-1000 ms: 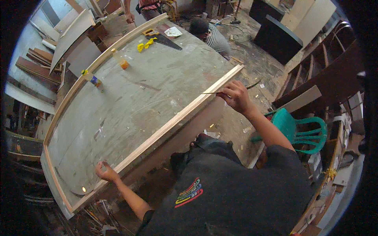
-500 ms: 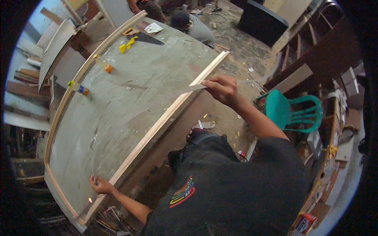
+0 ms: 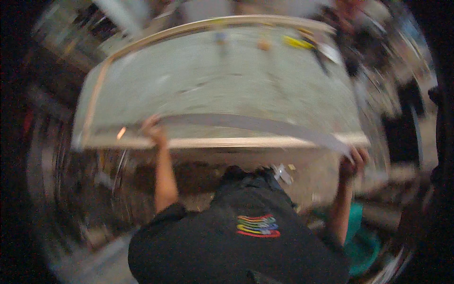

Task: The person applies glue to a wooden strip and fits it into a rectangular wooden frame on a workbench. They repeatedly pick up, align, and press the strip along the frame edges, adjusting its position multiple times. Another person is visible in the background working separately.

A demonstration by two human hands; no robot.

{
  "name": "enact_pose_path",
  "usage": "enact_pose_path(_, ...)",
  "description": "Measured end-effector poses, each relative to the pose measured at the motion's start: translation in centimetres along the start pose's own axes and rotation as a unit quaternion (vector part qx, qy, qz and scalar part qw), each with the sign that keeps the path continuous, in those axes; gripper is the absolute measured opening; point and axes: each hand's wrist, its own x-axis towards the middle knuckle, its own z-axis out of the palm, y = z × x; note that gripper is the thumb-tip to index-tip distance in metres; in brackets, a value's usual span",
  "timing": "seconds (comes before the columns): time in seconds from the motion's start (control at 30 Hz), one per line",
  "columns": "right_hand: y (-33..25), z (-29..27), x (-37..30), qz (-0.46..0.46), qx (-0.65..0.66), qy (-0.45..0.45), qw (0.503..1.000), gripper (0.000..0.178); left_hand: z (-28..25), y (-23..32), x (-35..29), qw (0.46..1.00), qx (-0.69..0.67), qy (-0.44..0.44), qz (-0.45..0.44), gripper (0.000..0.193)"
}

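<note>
Left hand [image 3: 152,128] gripping near edge of long pale wooden strip [image 3: 265,142] on grey dusty worktop [image 3: 213,85]; right hand [image 3: 352,161] closed on thin grey flat strip [image 3: 265,125]. Positioning step, judged; alignment between hands needed next. Heavily blurred.

Both arms raised apart — left hand [image 3: 152,128] and right hand [image 3: 353,161] curled shut

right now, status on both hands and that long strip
Left hand on long pale strip at table's wooden edge rail. Right hand grips strip's other end. Picture blurred.
</note>
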Motion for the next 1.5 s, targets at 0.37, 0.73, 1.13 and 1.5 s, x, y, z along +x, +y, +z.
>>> enact_pose_path(0.37, -0.6, 5.3, 2.6, -0.001, -0.028, 0.074, 0.997, 0.027, 2.0, 6.6, 3.0, 0.987, 0.09, -0.119, -0.057, 0.026)
enact_pose_path(0.73, -2.4, 9.0, 1.3, 0.074, 0.082, -0.086, 0.99, 0.026, -1.4, -1.7, 0.8, 0.968, 0.149, -0.201, -0.017, 0.051)
enact_pose_path(1.13, -10.6, 12.0, 5.5, 0.036, 0.109, -0.166, 0.979, 0.019, -11.9, -4.9, -0.7, 0.915, 0.337, -0.212, -0.071, 0.043)
enact_pose_path(1.5, -16.2, 14.9, 6.0, 0.039, 0.137, -0.232, 0.962, 0.032, -19.0, -11.5, 3.7, 0.9, 0.369, -0.228, -0.03, 0.047)
